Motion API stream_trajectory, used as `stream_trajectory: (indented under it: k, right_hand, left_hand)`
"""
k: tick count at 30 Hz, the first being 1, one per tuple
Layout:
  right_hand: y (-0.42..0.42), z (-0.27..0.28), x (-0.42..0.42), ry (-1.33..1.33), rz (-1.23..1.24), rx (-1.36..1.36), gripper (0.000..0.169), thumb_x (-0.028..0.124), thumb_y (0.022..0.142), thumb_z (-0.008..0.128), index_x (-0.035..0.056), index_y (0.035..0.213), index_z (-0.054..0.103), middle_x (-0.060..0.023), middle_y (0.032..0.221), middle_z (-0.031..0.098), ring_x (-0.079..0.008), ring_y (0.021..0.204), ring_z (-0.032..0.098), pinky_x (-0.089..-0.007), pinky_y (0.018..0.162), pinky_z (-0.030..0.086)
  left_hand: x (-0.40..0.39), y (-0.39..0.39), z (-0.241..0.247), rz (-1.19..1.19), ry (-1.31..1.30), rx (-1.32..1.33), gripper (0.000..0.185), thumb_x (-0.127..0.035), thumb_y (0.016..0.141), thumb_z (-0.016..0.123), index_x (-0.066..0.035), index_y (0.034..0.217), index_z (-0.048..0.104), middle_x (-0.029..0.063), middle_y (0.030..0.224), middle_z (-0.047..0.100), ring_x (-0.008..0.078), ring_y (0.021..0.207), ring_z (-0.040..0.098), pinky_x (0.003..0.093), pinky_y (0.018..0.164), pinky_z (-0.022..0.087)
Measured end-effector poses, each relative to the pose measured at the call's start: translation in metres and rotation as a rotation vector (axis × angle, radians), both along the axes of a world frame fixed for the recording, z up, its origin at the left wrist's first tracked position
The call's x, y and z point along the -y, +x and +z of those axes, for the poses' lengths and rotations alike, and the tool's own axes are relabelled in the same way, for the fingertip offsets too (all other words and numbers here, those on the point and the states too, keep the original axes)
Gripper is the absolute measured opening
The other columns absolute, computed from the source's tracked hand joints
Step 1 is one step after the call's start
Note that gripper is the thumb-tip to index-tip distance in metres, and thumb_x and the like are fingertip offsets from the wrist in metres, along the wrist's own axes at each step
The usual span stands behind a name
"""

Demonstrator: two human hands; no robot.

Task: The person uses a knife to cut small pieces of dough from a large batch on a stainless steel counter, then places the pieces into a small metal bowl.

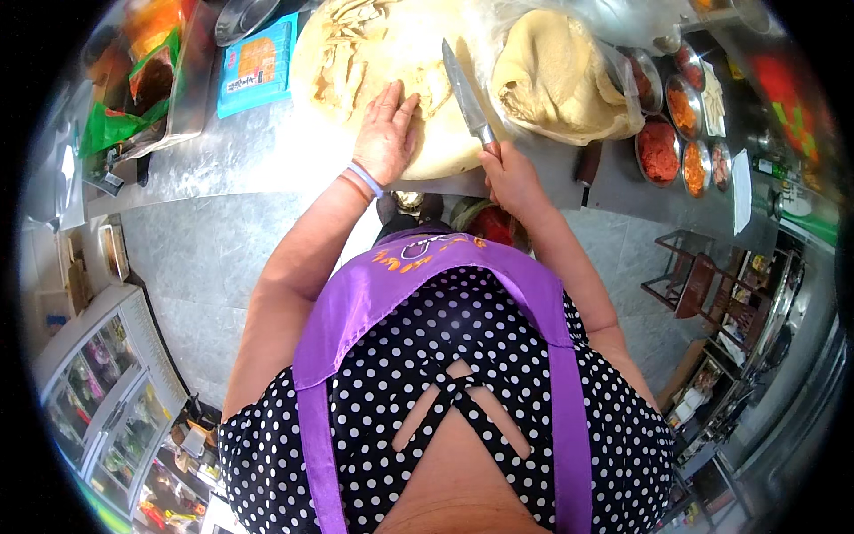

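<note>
My left hand [385, 133] lies flat, palm down, on a round cutting board [440, 150], its fingers extended. Its fingertips touch or nearly touch a small heap of pale cut pieces [432, 90]. My right hand [514, 177] grips the handle of a kitchen knife [465, 93] at the board's near right edge. The blade points away from me over the board, just right of that heap. Long beige strips [347, 83] are spread across the board's left part. Right of the board sits a large folded beige piece of what looks like tripe [557, 77] in a clear plastic bag.
A blue packet [259, 65] and a bin of bags [190, 87] stand left. Several metal bowls, one holding red minced food [659, 152], are at right. Another dark handle [588, 163] projects over the metal counter's edge [534, 190]. A wooden chair [697, 284] stands behind right.
</note>
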State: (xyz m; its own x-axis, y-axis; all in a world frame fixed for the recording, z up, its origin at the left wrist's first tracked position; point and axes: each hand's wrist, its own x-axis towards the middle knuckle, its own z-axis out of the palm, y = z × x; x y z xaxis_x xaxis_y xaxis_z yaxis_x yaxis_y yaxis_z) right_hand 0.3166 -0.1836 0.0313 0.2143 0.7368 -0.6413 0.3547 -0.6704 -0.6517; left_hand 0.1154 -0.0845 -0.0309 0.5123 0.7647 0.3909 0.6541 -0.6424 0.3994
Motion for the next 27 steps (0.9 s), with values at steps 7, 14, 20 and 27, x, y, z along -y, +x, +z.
stream_trajectory:
  k: [7, 14, 20, 27]
  right_hand:
    - [-0.016, -0.022, 0.022, 0.140, 0.162, -0.022, 0.038, 0.031, 0.093, 0.054, -0.0051, 0.103, 0.058, -0.0282, 0.092, 0.065, -0.0436, 0.090, 0.063, -0.0463, 0.078, 0.049]
    - [-0.011, -0.030, 0.019, 0.074, 0.229, 0.011, 0.039, 0.031, 0.092, 0.053, -0.0067, 0.100, 0.056, -0.0306, 0.094, 0.064, -0.0459, 0.094, 0.061, -0.0490, 0.082, 0.047]
    - [-0.009, -0.023, 0.015, 0.047, 0.262, 0.009, 0.039, 0.030, 0.092, 0.052, -0.0077, 0.099, 0.055, -0.0313, 0.095, 0.063, -0.0462, 0.095, 0.061, -0.0492, 0.082, 0.047]
    - [-0.020, -0.036, -0.015, 0.057, 0.241, -0.013, 0.041, 0.032, 0.093, 0.051, -0.0082, 0.099, 0.057, -0.0312, 0.095, 0.063, -0.0448, 0.095, 0.062, -0.0472, 0.082, 0.048]
  left_hand:
    - [-0.008, -0.029, 0.000, -0.077, 0.015, 0.120, 0.035, 0.000, 0.076, 0.064, -0.006, 0.111, 0.063, 0.0142, 0.117, 0.061, 0.0342, 0.105, 0.057, 0.0430, 0.092, 0.046]
    - [-0.007, -0.012, -0.001, -0.063, 0.037, 0.132, 0.040, 0.002, 0.074, 0.064, -0.003, 0.113, 0.060, 0.0151, 0.117, 0.060, 0.0349, 0.107, 0.057, 0.0431, 0.094, 0.046]
    - [-0.005, -0.010, -0.019, 0.006, 0.028, -0.069, 0.044, -0.008, 0.080, 0.061, 0.003, 0.123, 0.056, 0.0202, 0.136, 0.052, 0.0355, 0.127, 0.048, 0.0505, 0.110, 0.032]
    - [-0.004, -0.011, -0.019, 0.000, -0.014, -0.184, 0.048, -0.010, 0.082, 0.058, 0.005, 0.127, 0.054, 0.0220, 0.140, 0.049, 0.0334, 0.135, 0.043, 0.0530, 0.114, 0.023]
